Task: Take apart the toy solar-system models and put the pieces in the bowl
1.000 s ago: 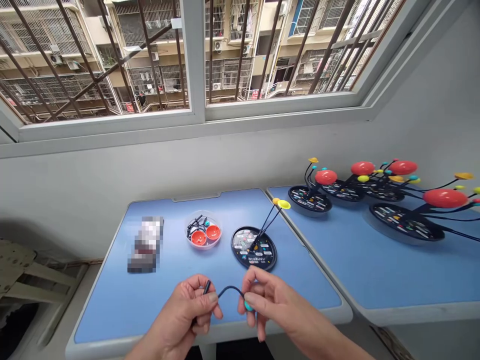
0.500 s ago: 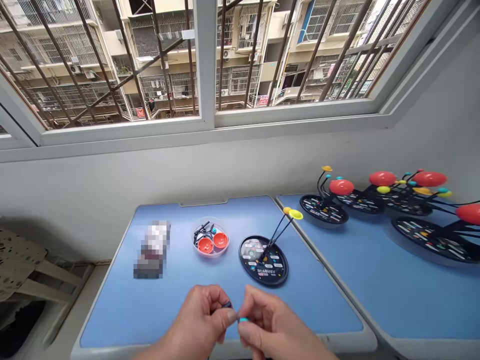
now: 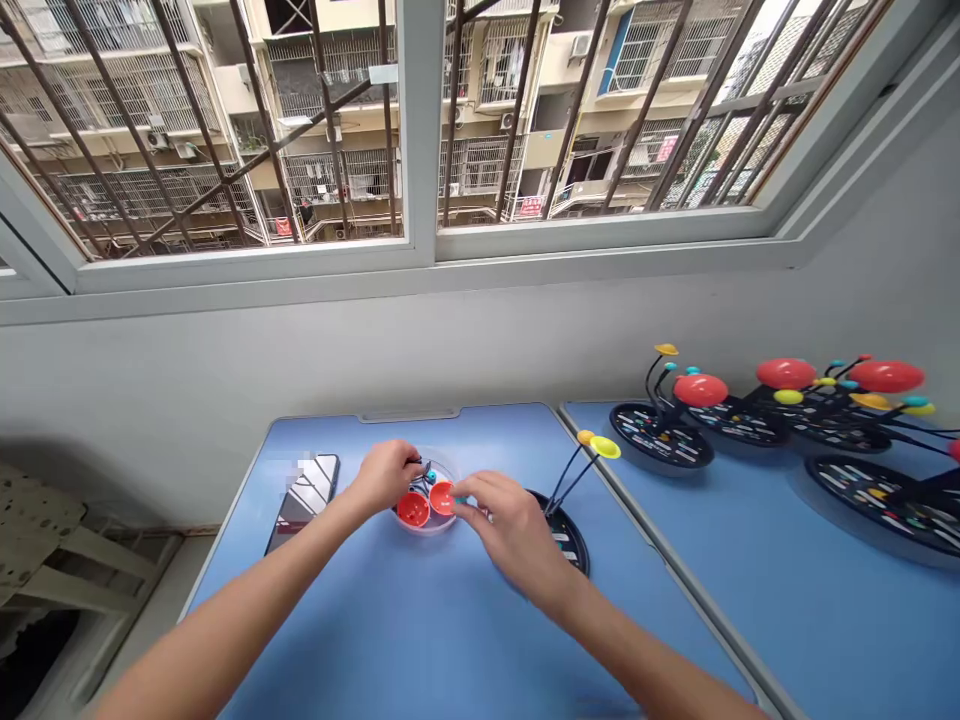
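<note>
Reaching across the blue worktop (image 3: 337,620) with your left hand (image 3: 386,478) and right hand (image 3: 510,525), you are working over a clear round dish (image 3: 426,530). On the neighbouring worktop (image 3: 750,600), well to the right of your right hand, stand assembled solar-system models (image 3: 700,390). Just right of that hand, a black round base (image 3: 571,545) lies partly hidden, with two thin rods (image 3: 570,480) rising to yellow and orange tips. Left of your left hand lies a phone (image 3: 304,490). The dish sits beneath and between your hands, holding two red half-spheres (image 3: 412,509). Your left hand curls over its far side at dark wire arms (image 3: 424,468); whether it grips them cannot be told. Your right hand's fingers draw together, pinching a teal bead (image 3: 459,499) beside the nearer half-sphere.
</note>
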`<state>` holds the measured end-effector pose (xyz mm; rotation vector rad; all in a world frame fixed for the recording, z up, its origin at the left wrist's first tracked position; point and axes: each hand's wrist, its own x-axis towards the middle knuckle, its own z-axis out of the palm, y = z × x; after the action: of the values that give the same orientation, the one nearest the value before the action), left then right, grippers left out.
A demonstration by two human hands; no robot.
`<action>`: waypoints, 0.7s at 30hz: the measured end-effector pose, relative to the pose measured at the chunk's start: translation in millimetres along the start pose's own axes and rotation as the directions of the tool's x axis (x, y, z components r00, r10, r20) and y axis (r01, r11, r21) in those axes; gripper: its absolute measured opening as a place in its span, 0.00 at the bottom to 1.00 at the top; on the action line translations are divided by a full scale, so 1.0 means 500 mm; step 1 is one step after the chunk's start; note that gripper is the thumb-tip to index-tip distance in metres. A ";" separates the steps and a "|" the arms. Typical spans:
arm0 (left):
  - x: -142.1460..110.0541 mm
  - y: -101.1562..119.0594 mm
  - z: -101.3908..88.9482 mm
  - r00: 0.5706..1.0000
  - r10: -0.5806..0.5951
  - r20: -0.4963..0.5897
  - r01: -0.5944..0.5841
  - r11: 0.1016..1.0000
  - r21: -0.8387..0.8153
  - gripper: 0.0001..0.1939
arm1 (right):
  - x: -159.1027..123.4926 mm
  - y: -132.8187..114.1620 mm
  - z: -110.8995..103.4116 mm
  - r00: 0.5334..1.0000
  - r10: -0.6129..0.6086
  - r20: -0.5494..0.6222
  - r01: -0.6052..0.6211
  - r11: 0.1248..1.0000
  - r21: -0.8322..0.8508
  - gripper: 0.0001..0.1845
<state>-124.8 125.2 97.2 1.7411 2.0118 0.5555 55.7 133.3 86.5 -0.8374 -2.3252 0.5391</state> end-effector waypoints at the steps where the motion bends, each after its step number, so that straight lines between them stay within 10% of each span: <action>1: 0.015 -0.005 0.009 1.000 0.009 0.017 -0.009 1.000 0.026 0.08 | 0.016 0.009 0.012 1.000 -0.005 -0.007 0.005 0.999 -0.048 0.08; 13: 0.059 -0.050 0.053 0.991 0.088 0.099 -0.103 0.983 0.155 0.11 | 0.078 0.060 0.090 1.000 -0.015 -0.009 0.013 0.981 -0.194 0.10; 21: -0.014 0.004 0.058 0.988 0.110 -0.106 -0.112 0.994 -0.018 0.13 | -0.048 0.022 0.001 0.983 -0.172 -0.067 0.166 0.981 -0.097 0.10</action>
<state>-106.2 119.5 74.6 1.8534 1.9780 0.7183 74.9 125.0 70.5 -0.6804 -2.3386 0.3253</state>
